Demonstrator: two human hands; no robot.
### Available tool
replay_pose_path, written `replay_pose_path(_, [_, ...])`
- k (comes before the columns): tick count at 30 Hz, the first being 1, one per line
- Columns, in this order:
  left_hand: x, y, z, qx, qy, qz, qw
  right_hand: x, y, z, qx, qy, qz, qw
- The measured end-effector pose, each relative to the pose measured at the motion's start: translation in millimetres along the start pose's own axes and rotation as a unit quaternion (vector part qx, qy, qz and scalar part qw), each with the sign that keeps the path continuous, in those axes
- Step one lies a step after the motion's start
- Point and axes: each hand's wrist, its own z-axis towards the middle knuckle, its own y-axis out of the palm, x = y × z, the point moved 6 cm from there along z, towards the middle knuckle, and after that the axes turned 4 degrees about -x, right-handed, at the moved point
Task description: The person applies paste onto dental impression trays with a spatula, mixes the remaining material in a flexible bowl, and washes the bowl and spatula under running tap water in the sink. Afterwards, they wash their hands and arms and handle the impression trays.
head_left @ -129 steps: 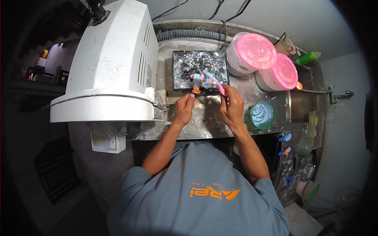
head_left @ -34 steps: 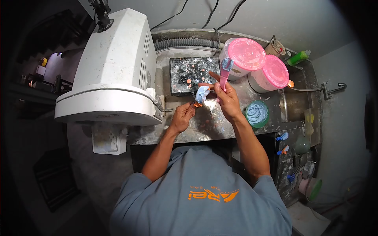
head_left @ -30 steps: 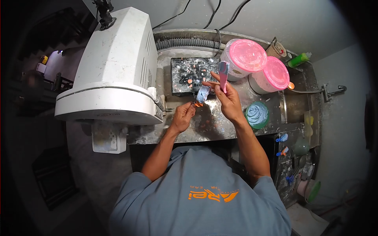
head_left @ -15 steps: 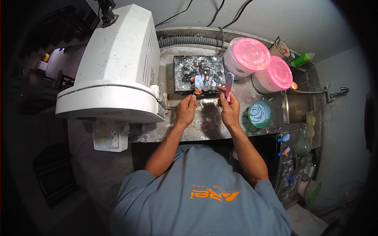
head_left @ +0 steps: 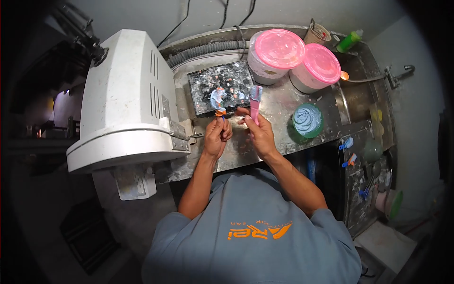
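My left hand (head_left: 217, 135) is closed on the blue handle of a small tray. The tray (head_left: 218, 100) carries pale blue paste over orange material and stands upright in front of the speckled black block (head_left: 198, 90). My right hand (head_left: 259, 132) grips a pink spatula (head_left: 255, 106) between thumb and fingers. Blue paste coats the spatula's raised tip, just right of the block. A dab of the same paste lies on the block's right part. To the right of my right hand sits a green bowl (head_left: 319, 131) with swirled blue paste in it.
A large white machine (head_left: 123, 94) stands at the left. Two buckets with pink lids (head_left: 280, 48) are at the back right, near a green bottle (head_left: 349, 41). Farther right are a sink and tap (head_left: 396, 75). More blue-handled trays (head_left: 349, 161) lie at the lower right.
The view has turned and shifted, so the bench looks tilted. The tray's paste-covered face now shows more, with curved edges. Both hands keep their hold, and the spatula remains raised.
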Motion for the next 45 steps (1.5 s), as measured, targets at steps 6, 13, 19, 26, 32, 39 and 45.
replay_pose_path(6, [-4.7,0.9,-5.6,0.027,0.003,0.067,0.997,-14.1,18.1,7.6,-0.054,-0.009,0.024,0.998])
replay_pose_path(13, [0.5,-5.8,-7.6,0.088,0.069,0.289,0.951,-23.1,17.9,4.2,-0.043,-0.017,-0.038,0.998])
replay_pose_path(19, [7.2,-3.5,-9.7,0.155,0.067,0.423,0.890,-27.1,9.0,1.3,-0.013,-0.001,-0.023,1.000])
replay_pose_path(26, [0.4,-3.9,-11.4,0.100,0.041,0.334,0.936,-49.2,-2.0,3.5,-0.007,-0.146,-0.128,0.981])
replay_pose_path(32, [7.0,12.5,-13.4,0.064,0.010,0.286,0.956,-67.8,4.4,9.2,-0.061,-0.381,-0.460,0.800])
replay_pose_path(39, [-3.8,-7.3,-10.9,0.104,0.023,0.312,0.944,-71.6,-15.3,-12.4,-0.001,-0.412,-0.469,0.781])
replay_pose_path(45, [-24.8,-31.3,-0.2,0.141,0.012,0.327,0.934,-49.7,-37.2,-22.6,0.015,-0.338,-0.400,0.852])
